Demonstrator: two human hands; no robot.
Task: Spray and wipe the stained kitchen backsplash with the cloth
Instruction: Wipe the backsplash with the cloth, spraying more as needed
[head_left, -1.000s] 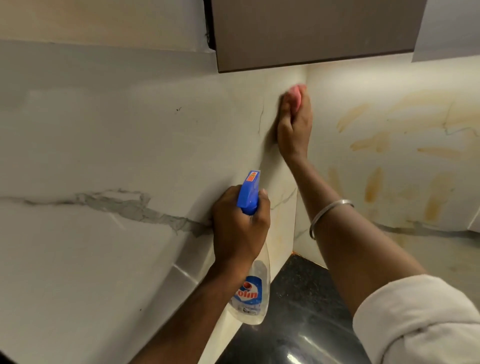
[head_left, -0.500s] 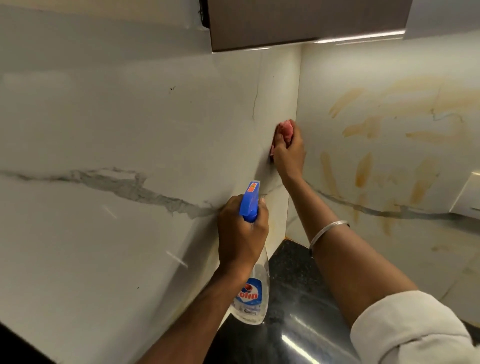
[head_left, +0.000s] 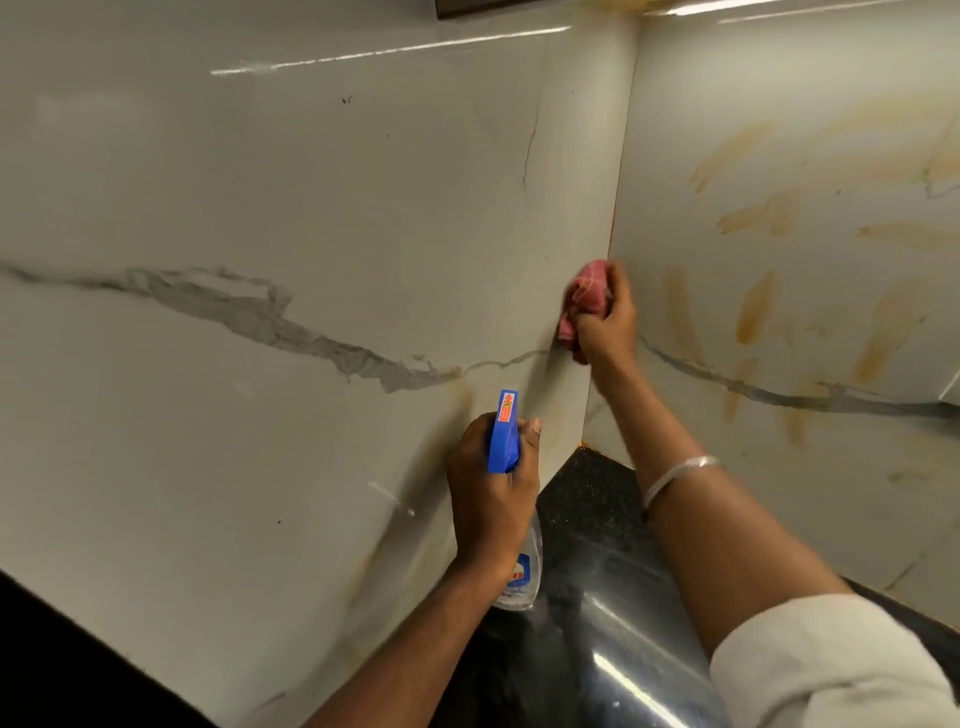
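Pressing firmly, I'd drag my right grip (head_left: 607, 332), curled round the cloth (head_left: 587, 293), down the backsplash (head_left: 311, 182) corner; left grip (head_left: 488, 496) clasps the spray bottle (head_left: 503, 436).

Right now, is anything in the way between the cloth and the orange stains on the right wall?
Nothing visible. The right hand grips the pink cloth at the corner seam, and only bare backsplash tile lies between it and the nearest orange stains on the right panel.

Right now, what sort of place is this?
Probably a home kitchen corner: glossy white marble-look tile backsplash with orange-brown stains, above a polished black speckled stone countertop.
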